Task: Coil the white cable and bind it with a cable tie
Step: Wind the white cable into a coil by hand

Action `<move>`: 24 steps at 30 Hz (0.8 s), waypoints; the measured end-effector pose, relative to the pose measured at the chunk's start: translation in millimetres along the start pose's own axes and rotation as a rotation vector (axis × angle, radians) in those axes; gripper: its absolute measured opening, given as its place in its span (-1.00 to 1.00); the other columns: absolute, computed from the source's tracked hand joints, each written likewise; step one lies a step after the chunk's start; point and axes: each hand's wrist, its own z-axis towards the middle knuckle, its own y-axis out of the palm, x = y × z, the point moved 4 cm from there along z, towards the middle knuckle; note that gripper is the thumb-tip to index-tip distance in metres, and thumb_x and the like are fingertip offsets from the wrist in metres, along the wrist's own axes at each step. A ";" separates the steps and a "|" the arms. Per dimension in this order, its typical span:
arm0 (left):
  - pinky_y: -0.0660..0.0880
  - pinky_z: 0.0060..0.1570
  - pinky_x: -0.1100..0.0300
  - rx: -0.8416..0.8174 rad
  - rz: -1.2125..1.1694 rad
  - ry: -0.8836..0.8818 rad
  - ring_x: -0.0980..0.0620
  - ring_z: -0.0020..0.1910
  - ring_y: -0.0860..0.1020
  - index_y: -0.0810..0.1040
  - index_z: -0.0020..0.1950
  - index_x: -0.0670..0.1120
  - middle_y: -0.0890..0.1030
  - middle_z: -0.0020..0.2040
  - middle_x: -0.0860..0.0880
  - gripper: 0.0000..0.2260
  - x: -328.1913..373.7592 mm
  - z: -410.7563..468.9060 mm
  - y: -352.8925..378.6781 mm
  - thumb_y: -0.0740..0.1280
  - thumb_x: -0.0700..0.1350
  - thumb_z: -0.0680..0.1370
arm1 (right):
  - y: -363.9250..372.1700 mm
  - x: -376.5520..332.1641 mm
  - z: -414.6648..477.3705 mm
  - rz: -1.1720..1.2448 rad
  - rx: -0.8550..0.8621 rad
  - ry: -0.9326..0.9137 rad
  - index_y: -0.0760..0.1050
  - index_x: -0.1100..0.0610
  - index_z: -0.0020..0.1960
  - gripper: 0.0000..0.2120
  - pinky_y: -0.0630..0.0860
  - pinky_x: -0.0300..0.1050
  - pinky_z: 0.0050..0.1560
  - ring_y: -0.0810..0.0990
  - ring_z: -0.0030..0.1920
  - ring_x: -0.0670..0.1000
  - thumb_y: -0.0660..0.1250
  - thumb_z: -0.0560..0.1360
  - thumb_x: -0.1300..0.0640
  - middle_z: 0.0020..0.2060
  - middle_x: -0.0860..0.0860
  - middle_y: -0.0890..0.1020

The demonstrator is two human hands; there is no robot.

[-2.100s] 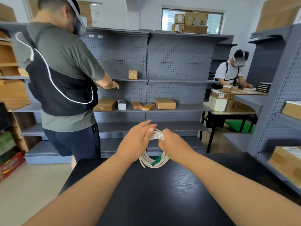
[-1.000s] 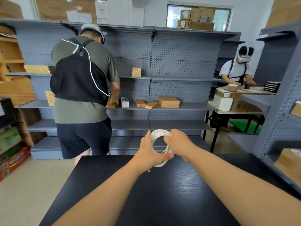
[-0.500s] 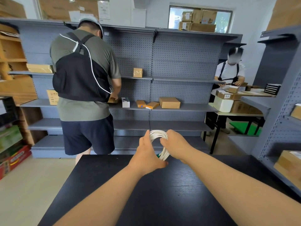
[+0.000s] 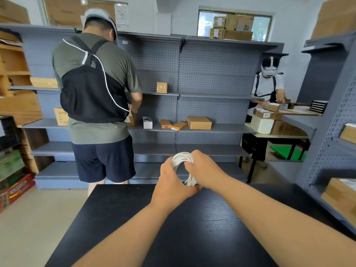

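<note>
The white cable (image 4: 180,158) is wound into a small coil, held upright over the far edge of the black table (image 4: 192,228). My left hand (image 4: 172,185) grips the coil's left and lower side. My right hand (image 4: 203,169) grips its right side, fingers curled over the strands. A bit of green, perhaps the cable tie (image 4: 184,182), peeks out at the coil's bottom between my hands; most of it is hidden.
A person with a black backpack (image 4: 92,97) stands close beyond the table's far left corner, facing grey shelves (image 4: 212,128) with cardboard boxes. Another person (image 4: 268,87) works at a desk at the right. A grey shelf unit (image 4: 337,151) flanks the table's right side.
Both hands have kept hold of the coil and squeezed it narrower and more upright. The person with the backpack moved away to the shelves.
</note>
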 end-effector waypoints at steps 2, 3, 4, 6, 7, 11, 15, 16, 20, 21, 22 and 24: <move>0.34 0.04 0.31 -0.030 -0.034 -0.009 0.26 0.17 0.35 0.13 0.34 0.17 0.26 0.27 0.18 -0.11 -1.6 -0.6 0.3 0.53 0.16 0.14 | 0.9 -1.1 -0.8 -0.007 -0.010 -0.003 0.28 0.17 -0.10 -0.87 0.27 -0.10 -0.37 0.42 -0.22 0.09 0.14 0.54 0.11 -0.24 0.05 0.44; 0.39 0.08 0.26 -0.043 -0.044 -0.019 0.22 0.23 0.35 0.11 0.35 0.20 0.26 0.30 0.17 -0.10 -3.0 -0.6 0.7 0.53 0.15 0.13 | 1.8 -1.5 -1.0 -0.012 -0.017 -0.005 0.28 0.17 -0.10 -0.86 0.27 -0.10 -0.37 0.42 -0.23 0.08 0.15 0.54 0.11 -0.25 0.05 0.44; 0.44 0.14 0.19 -0.057 -0.048 -0.036 0.17 0.30 0.34 0.07 0.38 0.20 0.25 0.35 0.15 -0.05 -4.2 -0.9 1.1 0.53 0.15 0.12 | 2.5 -2.0 -1.3 -0.015 -0.024 -0.007 0.28 0.17 -0.11 -0.86 0.27 -0.10 -0.38 0.42 -0.26 0.07 0.15 0.54 0.11 -0.27 0.04 0.44; 0.47 0.20 0.07 -0.080 -0.042 -0.077 0.12 0.37 0.30 -0.08 0.47 0.14 0.17 0.45 0.11 0.11 -5.5 -1.2 1.0 0.53 0.16 0.11 | 3.7 -3.2 -2.1 -0.021 -0.036 -0.014 0.27 0.17 -0.11 -0.87 0.25 -0.12 -0.41 0.39 -0.33 0.01 0.15 0.54 0.11 -0.32 0.02 0.41; 0.48 0.19 0.04 -0.079 -0.031 -0.088 0.10 0.38 0.30 -0.14 0.49 0.11 0.15 0.47 0.10 0.15 -5.9 -1.0 0.5 0.53 0.16 0.10 | 4.1 -3.5 -2.6 -0.023 -0.041 -0.015 0.27 0.17 -0.11 -0.87 0.24 -0.13 -0.42 0.38 -0.34 -0.01 0.15 0.55 0.11 -0.32 0.01 0.41; 0.47 0.19 0.08 -0.056 0.023 -0.074 0.11 0.33 0.35 -0.08 0.50 0.10 0.24 0.44 0.08 0.07 -7.7 1.3 -2.2 0.50 0.08 0.15 | 6.0 -3.5 -3.7 -0.006 -0.058 -0.009 0.26 0.16 -0.10 -0.86 0.24 -0.14 -0.41 0.36 -0.35 -0.04 0.15 0.55 0.10 -0.32 -0.01 0.40; 0.46 0.15 0.14 -0.051 0.088 -0.003 0.12 0.24 0.39 0.18 0.39 0.02 0.38 0.28 0.10 -0.13 -7.9 3.8 -5.4 0.48 0.10 0.16 | 8.1 -1.9 -3.3 0.031 -0.071 0.001 0.26 0.17 -0.10 -0.87 0.25 -0.14 -0.40 0.35 -0.36 -0.06 0.15 0.55 0.11 -0.32 -0.01 0.40; 0.45 0.14 0.16 -0.047 0.101 0.009 0.12 0.22 0.39 0.19 0.37 0.01 0.38 0.26 0.10 -0.15 -7.6 4.1 -6.2 0.48 0.11 0.16 | 8.3 -1.5 -3.1 0.033 -0.072 0.001 0.27 0.16 -0.10 -0.87 0.26 -0.14 -0.40 0.35 -0.36 -0.06 0.15 0.55 0.11 -0.32 -0.01 0.40; 0.42 0.19 0.18 -0.047 0.085 0.032 0.10 0.31 0.37 0.04 0.45 0.05 0.32 0.36 0.08 -0.04 -6.1 5.4 -6.8 0.51 0.09 0.19 | 7.3 -2.6 -0.8 0.016 -0.074 -0.011 0.24 0.11 -0.19 -0.84 0.26 -0.13 -0.39 0.36 -0.35 -0.05 0.14 0.54 0.11 -0.31 0.00 0.41; 0.39 0.26 0.15 -0.058 0.077 0.030 0.10 0.37 0.32 -0.07 0.49 0.05 0.26 0.41 0.07 0.05 -5.1 5.9 -6.4 0.52 0.10 0.19 | 7.0 -2.9 0.1 0.007 -0.076 -0.014 0.22 0.09 -0.22 -0.81 0.26 -0.12 -0.39 0.35 -0.35 -0.04 0.14 0.54 0.11 -0.31 0.01 0.41; 0.37 0.30 0.12 -0.068 0.079 0.027 0.10 0.40 0.28 -0.18 0.51 0.05 0.21 0.45 0.07 0.12 -4.2 6.3 -6.0 0.52 0.12 0.18 | 6.8 -3.1 0.9 0.003 -0.076 -0.016 0.21 0.08 -0.24 -0.80 0.26 -0.12 -0.38 0.35 -0.35 -0.04 0.14 0.54 0.11 -0.31 0.01 0.41; 0.35 0.30 0.13 -0.070 0.117 0.036 0.11 0.41 0.25 -0.24 0.50 0.06 0.16 0.46 0.08 0.17 -2.5 7.2 -5.2 0.51 0.17 0.17 | 6.4 -2.2 2.4 0.006 -0.075 -0.019 0.22 0.08 -0.24 -0.80 0.26 -0.11 -0.37 0.35 -0.35 -0.03 0.15 0.54 0.11 -0.31 0.02 0.41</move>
